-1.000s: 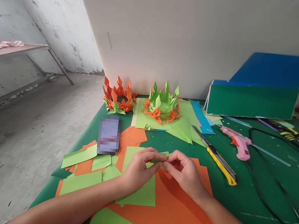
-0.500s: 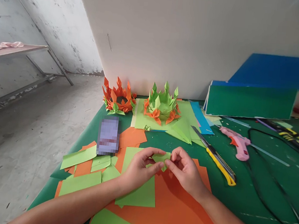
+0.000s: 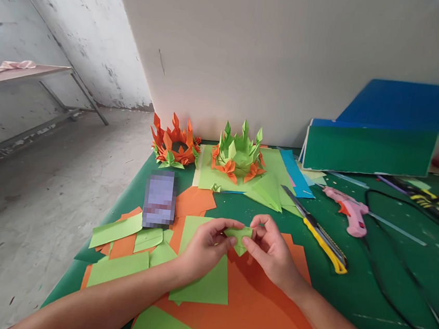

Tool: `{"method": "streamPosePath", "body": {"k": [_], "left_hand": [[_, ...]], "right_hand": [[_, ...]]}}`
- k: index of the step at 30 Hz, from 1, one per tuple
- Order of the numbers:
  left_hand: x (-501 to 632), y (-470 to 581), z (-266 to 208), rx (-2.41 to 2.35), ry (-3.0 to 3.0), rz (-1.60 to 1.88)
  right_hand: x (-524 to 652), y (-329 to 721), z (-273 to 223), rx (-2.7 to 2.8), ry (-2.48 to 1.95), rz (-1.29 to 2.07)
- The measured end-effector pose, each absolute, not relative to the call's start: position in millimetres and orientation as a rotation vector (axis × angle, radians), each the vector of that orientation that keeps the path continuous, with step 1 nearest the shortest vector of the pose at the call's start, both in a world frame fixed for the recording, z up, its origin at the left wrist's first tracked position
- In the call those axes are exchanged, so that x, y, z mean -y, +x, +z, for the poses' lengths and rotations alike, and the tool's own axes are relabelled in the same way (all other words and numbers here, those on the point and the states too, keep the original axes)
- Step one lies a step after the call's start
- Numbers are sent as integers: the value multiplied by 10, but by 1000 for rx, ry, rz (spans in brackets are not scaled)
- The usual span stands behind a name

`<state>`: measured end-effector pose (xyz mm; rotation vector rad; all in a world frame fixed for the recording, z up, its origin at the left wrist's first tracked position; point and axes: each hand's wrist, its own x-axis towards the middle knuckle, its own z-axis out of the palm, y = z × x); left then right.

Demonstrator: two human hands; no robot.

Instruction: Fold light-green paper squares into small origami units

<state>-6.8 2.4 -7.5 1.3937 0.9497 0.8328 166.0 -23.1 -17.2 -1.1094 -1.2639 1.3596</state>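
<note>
Between my two hands is a small folded piece of green paper, held above a large orange sheet. My left hand pinches its left side with thumb and fingers. On the right side, my right hand grips the same paper, its thumb on the front and fingers curled behind. The paper's lower end comes to a point. Under my left hand lies a green paper sheet. Farther back stand an orange folded-paper crown and a green one with orange flowers.
A yellow utility knife and a pink glue gun with a black cord lie to the right. At left are a blurred-out rectangular object and green and orange paper pieces. A white board stands behind the table.
The thumbs have drawn apart slightly, and more of the green paper's front and its pointed lower end now shows. Both hands still hold it in nearly the same place.
</note>
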Motion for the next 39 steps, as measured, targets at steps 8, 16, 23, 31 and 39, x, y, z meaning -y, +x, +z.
{"method": "streamPosePath", "body": {"k": [8,16,23,31,39], "left_hand": [[-29,-44,-35,-864,1097,924],[-3,-46,-101,-867,1230,918],[24,-68,-100,-985,1613,845],[1,-46,-78,-970,1437,866],[-27,-38,-79,-939,1305,885]], "right_hand": [[212,1676,-129,1188,-1136,1293],[227,1668,-144,1272,-1218,1392],[235,1671,-202,1506,-1154,960],[207,1679,-195,1511,-1119,893],[224,1689,-229,1487,-1141,841]]}}
